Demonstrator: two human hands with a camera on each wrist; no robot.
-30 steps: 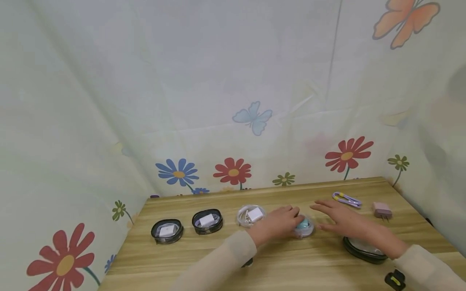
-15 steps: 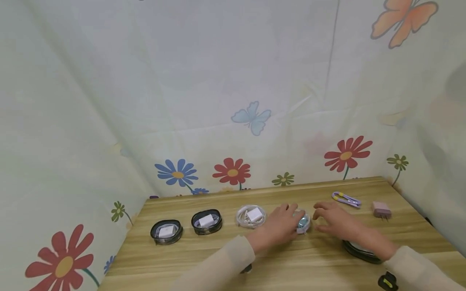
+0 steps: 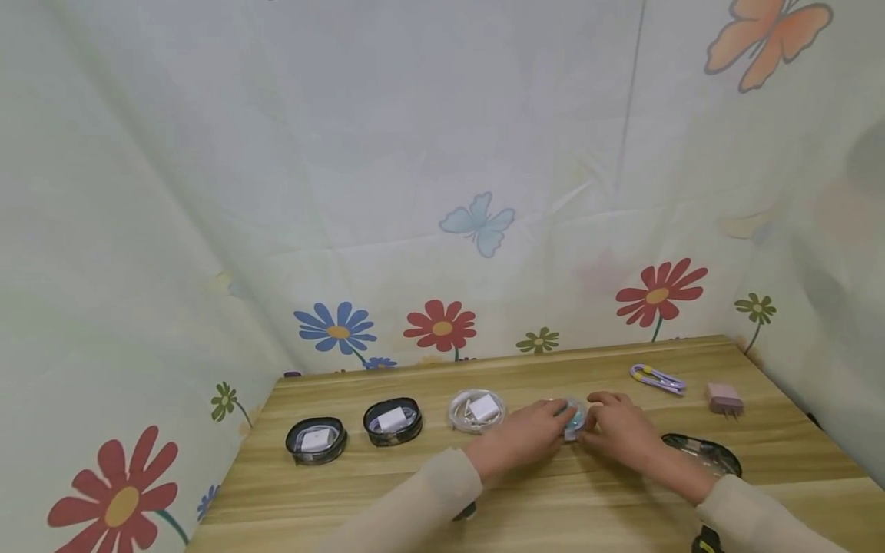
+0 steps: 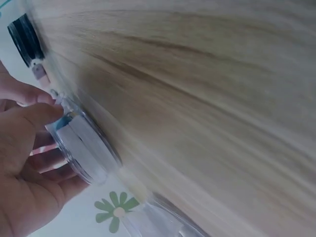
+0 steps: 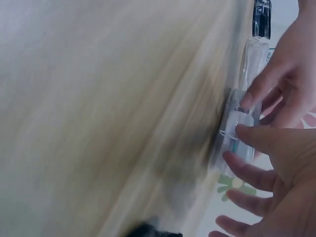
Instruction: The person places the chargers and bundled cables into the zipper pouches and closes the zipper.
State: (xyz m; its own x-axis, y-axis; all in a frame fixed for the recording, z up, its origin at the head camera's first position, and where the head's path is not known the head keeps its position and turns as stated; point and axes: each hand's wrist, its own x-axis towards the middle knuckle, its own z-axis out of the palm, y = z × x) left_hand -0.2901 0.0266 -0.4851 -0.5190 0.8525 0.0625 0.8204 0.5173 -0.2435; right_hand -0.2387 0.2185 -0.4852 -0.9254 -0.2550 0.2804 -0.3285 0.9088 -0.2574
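A small round clear case (image 3: 575,413) with something teal inside stands between both hands on the wooden table. My left hand (image 3: 518,438) grips its left side. In the left wrist view, the curled left fingers reach round the case (image 4: 91,143), and a white block shows through its clear wall. My right hand (image 3: 622,434) has come to the case's right edge. From the right wrist view, the right thumb and forefinger (image 5: 237,165) pinch at the case near its rim, while the other right fingers stay spread. What lies under the fingertips is partly hidden.
To the left stand two black-rimmed cases (image 3: 316,441) with white chargers and cables, and a clear case (image 3: 478,409) with a white charger. A purple cable (image 3: 658,379) and a pink charger (image 3: 724,398) lie back right. Another black-rimmed case (image 3: 719,455) sits behind the right forearm.
My right hand has moved left from beside the case onto its right edge, uncovering more of the black-rimmed case behind. The held case has turned slightly; my left hand keeps hold of it.
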